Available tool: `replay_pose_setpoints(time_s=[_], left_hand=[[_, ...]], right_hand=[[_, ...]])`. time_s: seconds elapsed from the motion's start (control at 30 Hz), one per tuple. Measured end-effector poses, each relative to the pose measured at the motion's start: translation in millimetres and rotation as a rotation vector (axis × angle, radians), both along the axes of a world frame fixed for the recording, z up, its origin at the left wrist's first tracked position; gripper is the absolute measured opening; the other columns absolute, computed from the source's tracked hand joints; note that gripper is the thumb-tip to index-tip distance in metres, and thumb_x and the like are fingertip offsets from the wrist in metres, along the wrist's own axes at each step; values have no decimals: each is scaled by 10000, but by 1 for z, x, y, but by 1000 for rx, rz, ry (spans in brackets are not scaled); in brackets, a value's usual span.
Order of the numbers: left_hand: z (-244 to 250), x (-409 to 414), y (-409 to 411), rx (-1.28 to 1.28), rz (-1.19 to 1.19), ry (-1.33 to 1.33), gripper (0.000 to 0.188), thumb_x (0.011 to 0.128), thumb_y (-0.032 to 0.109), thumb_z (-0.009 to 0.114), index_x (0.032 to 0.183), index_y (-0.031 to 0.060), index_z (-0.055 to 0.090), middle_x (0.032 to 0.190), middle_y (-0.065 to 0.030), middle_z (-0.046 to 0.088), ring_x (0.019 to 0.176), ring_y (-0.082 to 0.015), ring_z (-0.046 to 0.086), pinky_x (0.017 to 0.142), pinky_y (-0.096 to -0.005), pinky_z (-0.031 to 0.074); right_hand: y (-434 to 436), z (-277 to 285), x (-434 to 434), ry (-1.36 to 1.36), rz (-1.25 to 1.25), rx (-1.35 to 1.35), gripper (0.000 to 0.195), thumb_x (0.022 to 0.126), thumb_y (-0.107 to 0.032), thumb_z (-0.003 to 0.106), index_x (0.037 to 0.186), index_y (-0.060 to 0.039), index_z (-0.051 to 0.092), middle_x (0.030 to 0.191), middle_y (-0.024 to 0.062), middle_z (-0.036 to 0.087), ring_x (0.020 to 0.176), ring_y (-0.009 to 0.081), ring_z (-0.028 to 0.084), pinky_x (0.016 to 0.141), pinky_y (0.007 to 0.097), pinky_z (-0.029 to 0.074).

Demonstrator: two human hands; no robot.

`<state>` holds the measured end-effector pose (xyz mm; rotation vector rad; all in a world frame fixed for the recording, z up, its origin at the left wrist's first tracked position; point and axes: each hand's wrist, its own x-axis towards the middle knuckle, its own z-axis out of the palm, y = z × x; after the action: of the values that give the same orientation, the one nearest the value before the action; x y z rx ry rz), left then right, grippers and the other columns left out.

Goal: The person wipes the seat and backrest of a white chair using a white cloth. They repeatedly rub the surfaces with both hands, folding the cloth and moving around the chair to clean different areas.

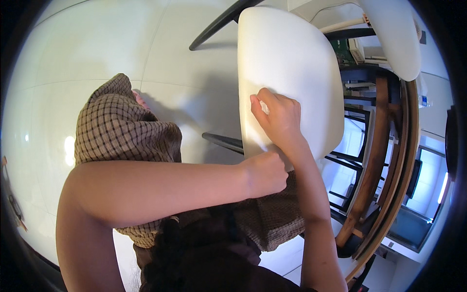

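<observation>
My right hand [281, 113] is over the smooth white seat of a chair [292, 58], its fingers curled and the thumb towards the index finger. A small pale patch shows in the gap between them; whether it is a held thing or the seat behind cannot be told. My left hand [268, 173] is closed in a fist near the seat's front edge, below and beside the right wrist, with the forearm stretched across my lap. The inside of this fist is hidden. Checked brown cloth [120, 127] covers my legs.
Dark chair legs [222, 142] stand on the pale tiled floor [91, 47]. At the right are a wooden table's curved edge [406, 160], another white chair part [397, 40] and dark-framed chairs. Scissors [15, 206] lie at the far left. Part of a foot [140, 99] shows beyond the cloth.
</observation>
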<state>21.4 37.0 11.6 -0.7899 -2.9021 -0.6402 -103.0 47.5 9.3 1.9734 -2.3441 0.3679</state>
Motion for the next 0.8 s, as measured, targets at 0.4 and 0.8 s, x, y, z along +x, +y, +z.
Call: replay_pose_setpoints(time_s=[0.4,0.8], left_hand=[[20,-19,-27,-46,157,-203,55,735,120,679,760,136,726,777,-10,709,804,-188,687,633,-300,508],[32,-19,-32,-25,117,-270,56,786,149,681,777,138,735,822,-2,716,854,-181,684,659,-311,507]], right_hand=[[-159,-10,-118,140,-277,45,313,924,-412,509,968,-126,628,873,222,672,860,427,639,753,523,487],[-194,-15,-155,68,-369,97,373,868,-413,517,1131,-187,653,1047,146,685,1034,364,618,892,442,460]])
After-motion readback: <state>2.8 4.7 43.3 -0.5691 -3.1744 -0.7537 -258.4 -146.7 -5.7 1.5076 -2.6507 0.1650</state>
